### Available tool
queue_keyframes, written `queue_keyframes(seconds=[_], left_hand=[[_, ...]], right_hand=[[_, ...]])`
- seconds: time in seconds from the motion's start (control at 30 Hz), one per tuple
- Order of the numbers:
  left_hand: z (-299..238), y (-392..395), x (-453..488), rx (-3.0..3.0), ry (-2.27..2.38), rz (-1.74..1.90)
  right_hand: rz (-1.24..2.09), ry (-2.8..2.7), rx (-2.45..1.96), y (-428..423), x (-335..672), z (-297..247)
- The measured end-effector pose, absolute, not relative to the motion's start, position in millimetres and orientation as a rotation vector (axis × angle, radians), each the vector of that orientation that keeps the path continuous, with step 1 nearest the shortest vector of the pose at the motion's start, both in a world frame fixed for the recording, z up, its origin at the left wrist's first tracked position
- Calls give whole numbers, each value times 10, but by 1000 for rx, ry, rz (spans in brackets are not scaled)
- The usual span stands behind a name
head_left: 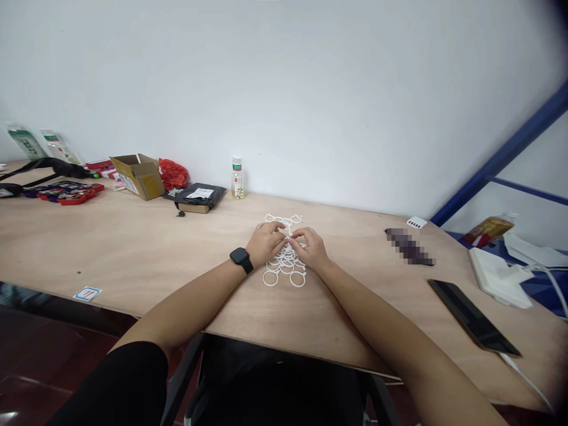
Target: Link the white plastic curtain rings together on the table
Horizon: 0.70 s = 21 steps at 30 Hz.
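A cluster of white plastic rings, each with a small tab, lies on the wooden table in front of me. The rings overlap in the middle, and some stick out at the near and far ends. My left hand is over the cluster from the left, fingers pinched on a white ring. From the right, my right hand meets it, with thumb and fingertips closed at the same small white part. The fingers partly cover the rings between them, so the exact grip is hidden. A black watch is on my left wrist.
At the back stand a bottle, a black parcel and an open cardboard box beside a red bag. To the right are a phone on a cable, a white adapter and a blurred dark item.
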State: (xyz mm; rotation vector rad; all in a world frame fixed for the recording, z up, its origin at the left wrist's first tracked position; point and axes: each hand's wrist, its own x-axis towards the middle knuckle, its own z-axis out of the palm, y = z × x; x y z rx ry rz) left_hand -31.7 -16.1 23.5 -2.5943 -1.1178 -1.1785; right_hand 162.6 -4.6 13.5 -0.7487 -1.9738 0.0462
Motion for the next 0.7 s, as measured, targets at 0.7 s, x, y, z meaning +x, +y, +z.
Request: queue_keyframes(seconds=[0.7], left_hand=[[241,-327,-158,-2254,-1401,-722]], right_hand=[[-140,-2102,-683,29,1640,91]])
